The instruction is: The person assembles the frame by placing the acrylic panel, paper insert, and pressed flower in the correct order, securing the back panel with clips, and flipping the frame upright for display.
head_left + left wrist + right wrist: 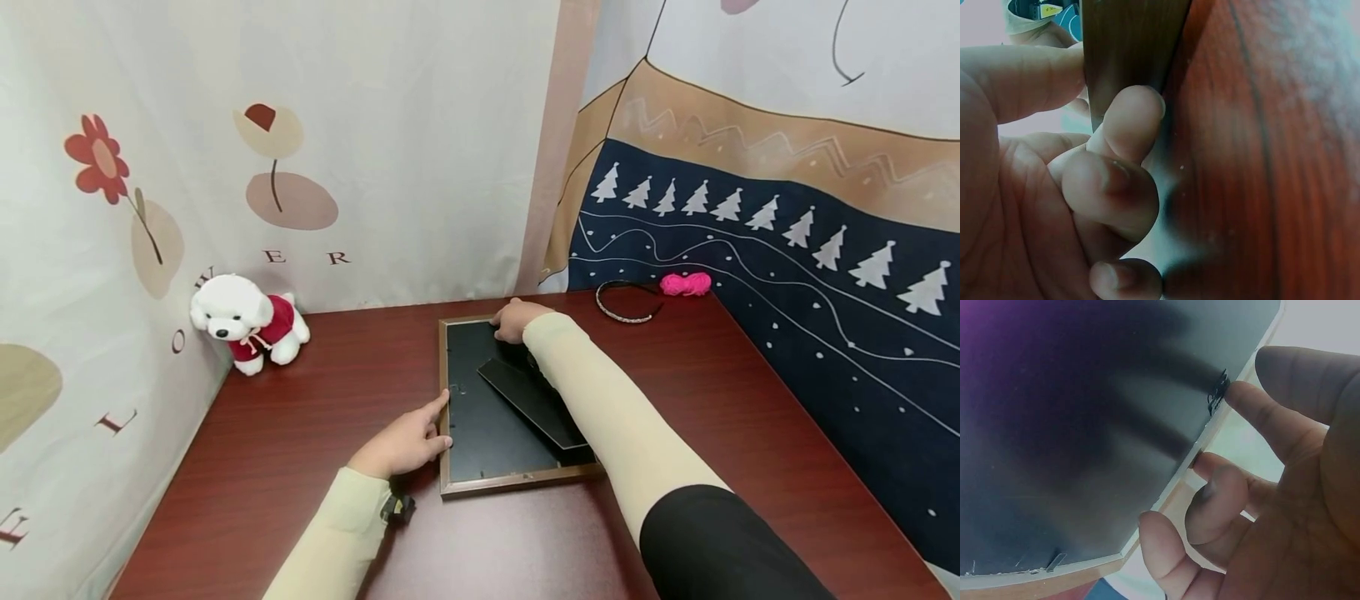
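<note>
A brown-edged picture frame (pixel 517 481) lies face down on the table, its black backing board (pixel 480 433) up. From the board a black stand flap (pixel 528 404) sticks out at a slant. My left hand (pixel 405 442) touches the frame's left edge with index finger and thumb; in the left wrist view its other fingers are bent beside the frame's side. At the far edge, my right hand (pixel 519 320) rests fingertips on the rim. The right wrist view shows one fingertip at a small dark metal hanger (pixel 1218 392) and a bent tab (pixel 1056 561) elsewhere along the rim.
A white plush dog (pixel 247 321) in red stands at the table's back left. At the back right lie a headband (pixel 624 317) and a bundle of pink yarn (pixel 686 284). Printed curtains (pixel 420 150) hang behind the reddish-brown table (pixel 337 358).
</note>
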The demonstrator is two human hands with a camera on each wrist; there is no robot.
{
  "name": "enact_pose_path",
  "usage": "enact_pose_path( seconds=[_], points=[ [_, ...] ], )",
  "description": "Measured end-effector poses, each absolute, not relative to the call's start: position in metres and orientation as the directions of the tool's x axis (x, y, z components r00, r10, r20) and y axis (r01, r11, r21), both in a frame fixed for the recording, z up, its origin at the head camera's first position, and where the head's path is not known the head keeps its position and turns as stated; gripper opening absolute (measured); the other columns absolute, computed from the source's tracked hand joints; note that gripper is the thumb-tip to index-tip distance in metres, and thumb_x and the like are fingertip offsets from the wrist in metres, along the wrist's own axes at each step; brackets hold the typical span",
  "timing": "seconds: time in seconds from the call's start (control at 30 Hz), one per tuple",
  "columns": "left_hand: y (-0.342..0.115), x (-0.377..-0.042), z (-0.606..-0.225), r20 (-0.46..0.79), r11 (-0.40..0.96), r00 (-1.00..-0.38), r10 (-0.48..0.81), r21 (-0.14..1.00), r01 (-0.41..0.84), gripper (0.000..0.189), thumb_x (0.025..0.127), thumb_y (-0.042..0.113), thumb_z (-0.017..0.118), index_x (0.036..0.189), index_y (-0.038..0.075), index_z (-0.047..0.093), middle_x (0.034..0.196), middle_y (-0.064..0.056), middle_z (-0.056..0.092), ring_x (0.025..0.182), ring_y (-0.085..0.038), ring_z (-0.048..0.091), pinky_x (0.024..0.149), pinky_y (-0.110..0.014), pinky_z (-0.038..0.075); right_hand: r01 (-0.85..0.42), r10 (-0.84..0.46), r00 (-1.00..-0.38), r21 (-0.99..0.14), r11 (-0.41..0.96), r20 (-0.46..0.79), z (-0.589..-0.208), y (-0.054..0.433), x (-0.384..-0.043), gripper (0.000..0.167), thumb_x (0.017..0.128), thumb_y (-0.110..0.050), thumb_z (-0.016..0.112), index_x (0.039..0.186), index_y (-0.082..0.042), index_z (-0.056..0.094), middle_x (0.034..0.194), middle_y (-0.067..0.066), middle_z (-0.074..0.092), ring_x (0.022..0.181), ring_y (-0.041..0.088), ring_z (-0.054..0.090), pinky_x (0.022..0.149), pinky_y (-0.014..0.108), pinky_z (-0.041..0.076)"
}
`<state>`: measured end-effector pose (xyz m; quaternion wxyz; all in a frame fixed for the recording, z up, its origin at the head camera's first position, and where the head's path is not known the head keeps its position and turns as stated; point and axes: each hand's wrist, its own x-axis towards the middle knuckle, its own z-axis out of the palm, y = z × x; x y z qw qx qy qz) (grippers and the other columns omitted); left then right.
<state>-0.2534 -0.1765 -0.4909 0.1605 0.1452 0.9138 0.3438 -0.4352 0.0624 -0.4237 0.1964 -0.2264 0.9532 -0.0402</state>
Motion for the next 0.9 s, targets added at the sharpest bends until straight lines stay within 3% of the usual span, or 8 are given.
enact_pose_path(
  seconds=[0.17, 0.33, 0.57, 0.9],
  points=[
    [-0.176, -0.252, -0.490, -0.194, 0.721, -0.908, 0.371, 0.676, 0.150, 0.084, 0.101, 0.017, 0.070, 0.170, 0.015, 0.022, 0.064, 0.001, 0.049, 0.054, -0.014, 0.044, 0.052, -0.030, 0.040, -0.396, -0.445, -0.819, -0.203, 0.895, -0.361, -0.423, 0.065, -0.434, 0.049, 0.110, -0.033, 0.054, 0.158, -0.022, 0.052, 0.160, 0.014, 0.046, 0.134, 0.026, 0.046, 0.114, 0.045, 0.044],
    [-0.177, -0.253, -0.490, -0.193, 0.722, -0.907, 0.374, 0.674, 0.154, 0.084, 0.101, 0.017, 0.070, 0.170, 0.014, 0.022, 0.064, 0.001, 0.049, 0.054, -0.013, 0.044, 0.052, -0.030, 0.040, -0.395, -0.463, -0.802, -0.247, 0.885, -0.377, -0.423, 0.073, -0.438, 0.055, 0.108, -0.040, 0.058, 0.160, -0.026, 0.048, 0.166, 0.014, 0.039, 0.148, 0.029, 0.041, 0.120, 0.048, 0.038],
    [-0.175, -0.254, -0.490, -0.192, 0.728, -0.907, 0.374, 0.667, 0.159, 0.084, 0.101, 0.018, 0.070, 0.170, 0.015, 0.021, 0.063, 0.001, 0.049, 0.054, -0.013, 0.044, 0.053, -0.030, 0.040, -0.344, -0.506, -0.789, -0.432, 0.833, -0.348, -0.425, 0.100, -0.446, 0.073, 0.104, -0.039, 0.065, 0.167, -0.018, 0.034, 0.170, 0.009, 0.035, 0.156, 0.030, 0.034, 0.125, 0.049, 0.031],
    [-0.175, -0.254, -0.493, -0.199, 0.724, -0.908, 0.368, 0.674, 0.146, 0.084, 0.102, 0.017, 0.069, 0.170, 0.016, 0.021, 0.062, 0.001, 0.048, 0.053, -0.014, 0.043, 0.053, -0.030, 0.040, -0.304, -0.481, -0.853, -0.556, 0.774, -0.203, -0.424, 0.156, -0.414, 0.070, 0.101, -0.040, 0.070, 0.158, -0.006, 0.047, 0.156, 0.023, 0.052, 0.144, 0.036, 0.051, 0.117, 0.053, 0.043]
  ],
)
